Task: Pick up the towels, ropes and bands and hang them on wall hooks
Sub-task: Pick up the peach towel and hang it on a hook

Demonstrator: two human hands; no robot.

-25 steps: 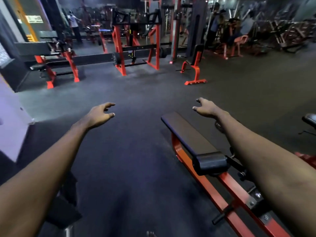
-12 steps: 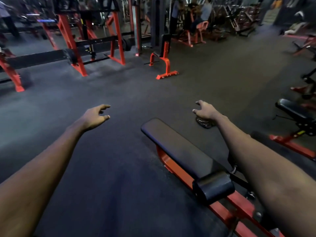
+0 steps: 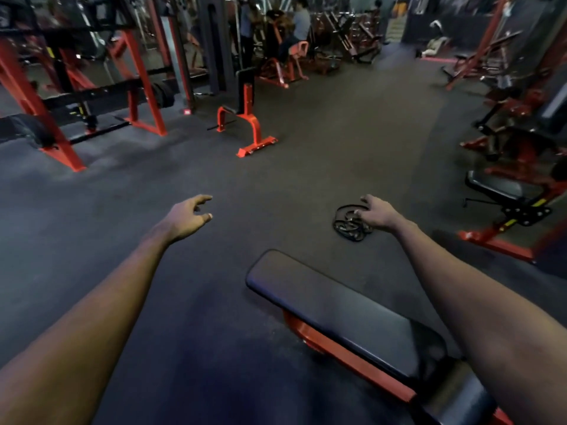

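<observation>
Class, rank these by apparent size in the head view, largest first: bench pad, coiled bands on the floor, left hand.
1. bench pad
2. left hand and coiled bands look about alike, so unranked.

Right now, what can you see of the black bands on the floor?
The black bands lie in a loose tangle of flat, rubbery-looking loops on the dark floor, beyond the end of the black bench pad. The right hand reaches over their right edge with loosely curled fingers; whether it touches them cannot be told.
</observation>
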